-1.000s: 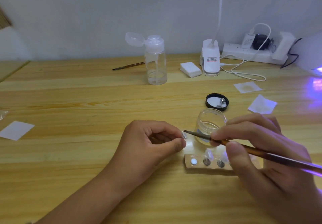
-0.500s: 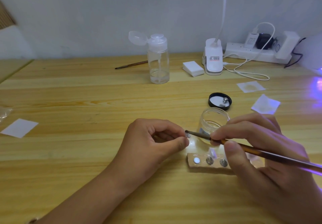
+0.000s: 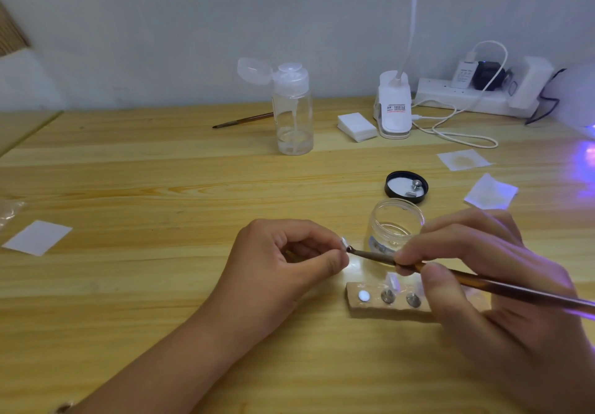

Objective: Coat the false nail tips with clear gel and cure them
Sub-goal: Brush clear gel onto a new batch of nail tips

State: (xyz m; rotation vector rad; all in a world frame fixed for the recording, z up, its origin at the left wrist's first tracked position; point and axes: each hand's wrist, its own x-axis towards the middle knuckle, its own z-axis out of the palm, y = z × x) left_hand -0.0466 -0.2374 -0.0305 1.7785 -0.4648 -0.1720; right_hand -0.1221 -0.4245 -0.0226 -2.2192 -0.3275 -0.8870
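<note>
Head: jar [image 3: 397, 220] behind brush [image 3: 499, 287], lid [image 3: 406, 187] beyond.

I read this as a home desk set up for nail work rather than a salon. A pale wooden tabletop [image 3: 128, 168] meets a plain white wall [image 3: 193, 27]. At upper right, a power strip [image 3: 431, 89] crowded with chargers sits beside a desk lamp [image 3: 393, 107]. Mid-frame stand a pump bottle [image 3: 293, 114], cotton pads [image 3: 356, 127] and an open jar [image 3: 394, 223]. The purple glow [image 3: 589, 156] at the right edge is probably a curing lamp.
</note>
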